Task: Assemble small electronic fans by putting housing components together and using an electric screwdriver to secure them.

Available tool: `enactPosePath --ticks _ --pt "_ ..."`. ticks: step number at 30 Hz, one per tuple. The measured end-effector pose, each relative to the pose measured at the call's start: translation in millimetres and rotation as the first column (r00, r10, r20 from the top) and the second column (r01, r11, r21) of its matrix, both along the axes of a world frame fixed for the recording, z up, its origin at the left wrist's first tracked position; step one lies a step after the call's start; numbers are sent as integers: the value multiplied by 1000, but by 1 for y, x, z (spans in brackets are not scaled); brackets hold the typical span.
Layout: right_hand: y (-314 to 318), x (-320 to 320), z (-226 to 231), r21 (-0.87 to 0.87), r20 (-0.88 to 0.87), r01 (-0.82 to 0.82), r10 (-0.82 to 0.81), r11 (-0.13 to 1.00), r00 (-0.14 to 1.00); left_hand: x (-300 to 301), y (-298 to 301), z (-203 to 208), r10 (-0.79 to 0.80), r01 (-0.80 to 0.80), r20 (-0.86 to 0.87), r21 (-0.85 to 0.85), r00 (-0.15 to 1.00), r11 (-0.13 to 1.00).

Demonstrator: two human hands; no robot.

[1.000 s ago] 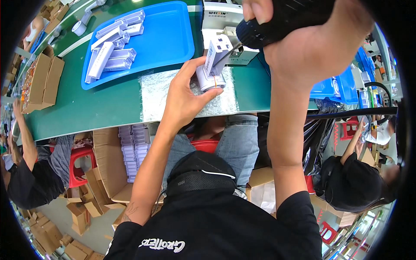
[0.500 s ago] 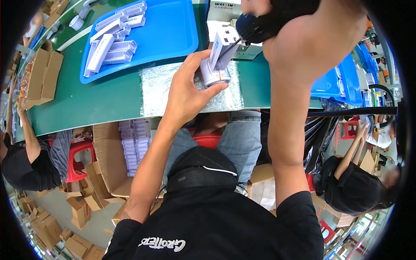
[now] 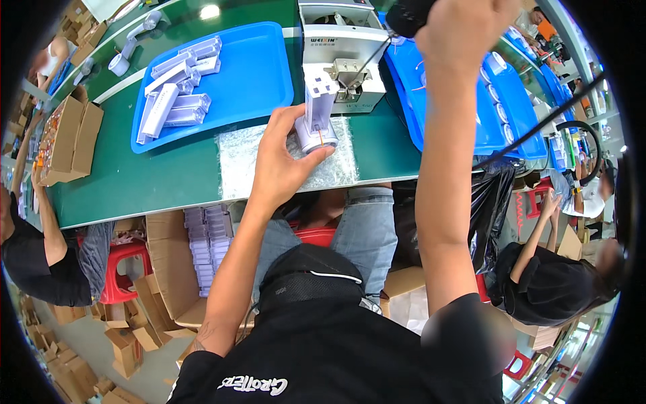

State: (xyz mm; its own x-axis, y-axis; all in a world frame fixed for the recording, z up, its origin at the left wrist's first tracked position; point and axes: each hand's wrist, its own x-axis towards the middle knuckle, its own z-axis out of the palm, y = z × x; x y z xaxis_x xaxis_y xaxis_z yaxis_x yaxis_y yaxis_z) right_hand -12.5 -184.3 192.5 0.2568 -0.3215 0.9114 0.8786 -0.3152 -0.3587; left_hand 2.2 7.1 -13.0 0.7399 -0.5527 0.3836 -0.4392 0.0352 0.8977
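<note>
My left hand [image 3: 281, 161] is closed round the round base of a white plastic part [image 3: 320, 111], thumb in front and fingers behind. The part stands upright on a sheet of clear bubble wrap [image 3: 241, 165], and an orange wire shows at its base. My right hand [image 3: 461, 30] is raised to the far right, wrapped round a black electric screwdriver [image 3: 408, 15]. Its long thin bit slants down to the metal front piece of a white box-shaped machine [image 3: 330, 50], which looks like a screw feeder. Whether a screw sits on the tip is too small to tell.
A blue tray [image 3: 272, 74] on the left holds several white and clear plastic parts. Another blue tray [image 3: 417, 124] on the right holds round white pieces. An open cardboard box [image 3: 74, 138] stands far left. A black cable [image 3: 531, 131] crosses the right side. Co-workers sit on both sides.
My right hand has moved the screwdriver up and away from the white part, over to the machine. My left hand still holds the part. The view has shifted a little.
</note>
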Motion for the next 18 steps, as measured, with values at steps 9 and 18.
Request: enactPosePath --ticks 9,18 --pt "9 9 -9 0 -139 -22 22 1000 990 1 1 -5 0 1 9 -46 1000 999" --pt "60 -40 -5 13 -242 229 -220 973 945 0 -3 -1 34 -35 78 11 996 999"
